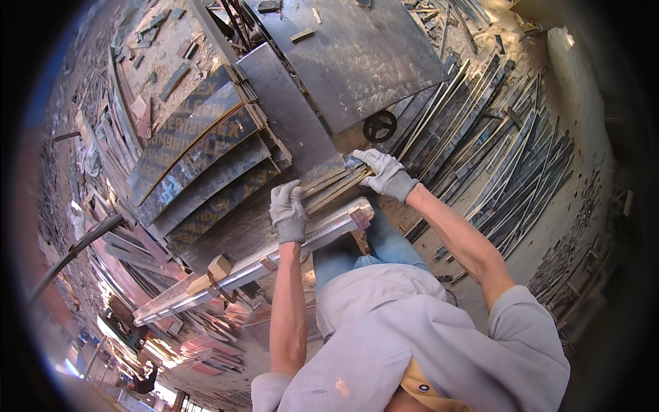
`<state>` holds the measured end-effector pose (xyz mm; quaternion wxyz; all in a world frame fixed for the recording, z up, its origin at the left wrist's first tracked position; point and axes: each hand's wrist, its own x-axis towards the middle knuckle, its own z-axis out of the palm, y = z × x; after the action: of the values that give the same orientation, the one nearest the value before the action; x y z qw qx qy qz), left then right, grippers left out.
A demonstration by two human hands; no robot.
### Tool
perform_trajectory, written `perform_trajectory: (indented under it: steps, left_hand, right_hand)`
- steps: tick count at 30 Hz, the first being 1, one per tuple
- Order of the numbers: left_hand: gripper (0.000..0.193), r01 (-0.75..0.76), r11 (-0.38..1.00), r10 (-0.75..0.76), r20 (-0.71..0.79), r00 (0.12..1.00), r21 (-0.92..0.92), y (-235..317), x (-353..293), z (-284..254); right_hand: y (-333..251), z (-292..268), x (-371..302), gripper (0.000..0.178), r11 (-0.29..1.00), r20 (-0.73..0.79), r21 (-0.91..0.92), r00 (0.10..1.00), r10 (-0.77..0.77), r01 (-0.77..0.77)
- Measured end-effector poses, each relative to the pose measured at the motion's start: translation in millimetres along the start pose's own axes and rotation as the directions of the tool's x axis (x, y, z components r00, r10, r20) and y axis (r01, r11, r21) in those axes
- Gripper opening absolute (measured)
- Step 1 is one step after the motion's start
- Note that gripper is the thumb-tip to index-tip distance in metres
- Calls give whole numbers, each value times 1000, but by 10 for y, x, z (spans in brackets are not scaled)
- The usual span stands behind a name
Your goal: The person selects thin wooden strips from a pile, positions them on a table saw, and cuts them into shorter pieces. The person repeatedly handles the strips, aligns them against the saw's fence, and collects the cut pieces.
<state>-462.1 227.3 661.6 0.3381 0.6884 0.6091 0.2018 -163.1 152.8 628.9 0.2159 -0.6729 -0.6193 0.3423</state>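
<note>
Several narrow plywood strips (334,187) lie bunched between my two hands, above the near edge of a worn metal machine table (281,96). My right hand (386,173), in a grey knit glove, is closed round their right end. My left hand (287,211), gloved alike, has its fingers curled at their left end; the fingertips are partly hidden. Just in front of my body runs a long pale metal rail (257,270), below the strips. Left of my left hand rises a stack of dark printed plywood sheets (199,147).
A black handwheel (379,126) sits under the table's right corner. Long dark offcut strips (491,178) cover the ground at right. Small wood blocks (219,268) rest on the rail. A bent bar (75,250) juts in at left. Scraps (302,34) lie on the table.
</note>
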Motion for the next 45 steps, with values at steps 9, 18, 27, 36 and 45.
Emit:
perform_trajectory:
  steps: [9,18,27,36,45]
  left_hand:
    - [23,-106,992,98,129,987,64,76,77,-116]
    - [78,-338,891,167,472,865,304,188,-189,-24]
    - [75,-395,871,217,492,843,293,88,-295,40]
    - [72,-315,934,224,408,885,170,80,-333,78]
    - [85,-259,958,170,483,859,124,203,-362,53]
  right_hand:
    - [-58,90,-88,76,998,22,-43,998,54,-53]
    - [-85,148,-140,69,998,55,-56,998,20,-17]
    - [-142,-49,-536,72,939,190,287,972,139,-191]
    - [-201,77,-402,61,910,151,301,957,249,-285]
    - [-154,17,-400,47,904,60,362,974,219,-226]
